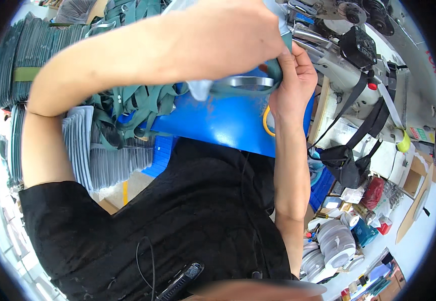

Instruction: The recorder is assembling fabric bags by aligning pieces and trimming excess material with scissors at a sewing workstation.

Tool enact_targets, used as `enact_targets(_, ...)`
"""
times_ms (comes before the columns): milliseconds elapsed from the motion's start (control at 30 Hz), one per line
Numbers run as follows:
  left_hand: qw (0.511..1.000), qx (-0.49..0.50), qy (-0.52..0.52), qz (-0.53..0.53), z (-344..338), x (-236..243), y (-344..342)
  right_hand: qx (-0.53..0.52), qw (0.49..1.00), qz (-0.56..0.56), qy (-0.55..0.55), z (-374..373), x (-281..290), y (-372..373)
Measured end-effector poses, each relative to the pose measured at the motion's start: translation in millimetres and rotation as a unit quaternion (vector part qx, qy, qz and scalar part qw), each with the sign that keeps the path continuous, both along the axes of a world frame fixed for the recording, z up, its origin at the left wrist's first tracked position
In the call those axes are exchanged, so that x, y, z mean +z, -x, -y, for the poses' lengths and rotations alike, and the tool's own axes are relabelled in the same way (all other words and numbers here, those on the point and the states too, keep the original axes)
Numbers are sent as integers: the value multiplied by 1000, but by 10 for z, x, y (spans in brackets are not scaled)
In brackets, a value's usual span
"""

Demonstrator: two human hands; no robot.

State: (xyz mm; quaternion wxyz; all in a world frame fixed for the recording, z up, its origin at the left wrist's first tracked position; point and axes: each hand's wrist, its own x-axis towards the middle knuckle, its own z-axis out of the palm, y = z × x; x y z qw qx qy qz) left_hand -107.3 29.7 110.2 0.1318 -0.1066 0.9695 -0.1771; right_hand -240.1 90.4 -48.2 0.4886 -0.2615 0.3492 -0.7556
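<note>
My left forearm crosses the upper middle, and my left hand (248, 32) shows only its back; its fingers are hidden. A green strap (287, 41) runs along the edge of that hand. Beside it, my right hand (294, 75) is closed, thumb and fingers pinching the strap. From there the strap loops down to the left, and a shiny silver band (248, 81) shows within the loop. A pale piece of cloth (199, 89) hangs below my left forearm. Both hands are close to the metal parts of a sewing machine (310, 35).
A blue work surface (218, 125) lies under my hands, with a yellow ring-shaped handle (268, 121) near my right wrist. Green straps (147, 103) heap at its left, by stacked grey panels (120, 160) and dark green panels (32, 50). Black straps (358, 135) hang at the right, above white spools (336, 241).
</note>
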Motion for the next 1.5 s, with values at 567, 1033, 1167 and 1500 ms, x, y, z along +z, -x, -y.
enact_targets(567, 839, 200, -234, -449, -668, -972, -70, -17, 989, -86, -115, -641, -71, 66)
enact_targets(1033, 842, -16, -140, -521, -607, -1173, -358, -67, 942, -310, -111, -773, -6, 105)
enact_targets(1167, 885, -67, -121, -444, -572, -1059, -332, -21, 980, -160, -114, -844, 9, 28)
enact_targets(1500, 933, -84, -66, -343, -282, -849, -223, 2, 998, -14, -65, -645, 80, -32)
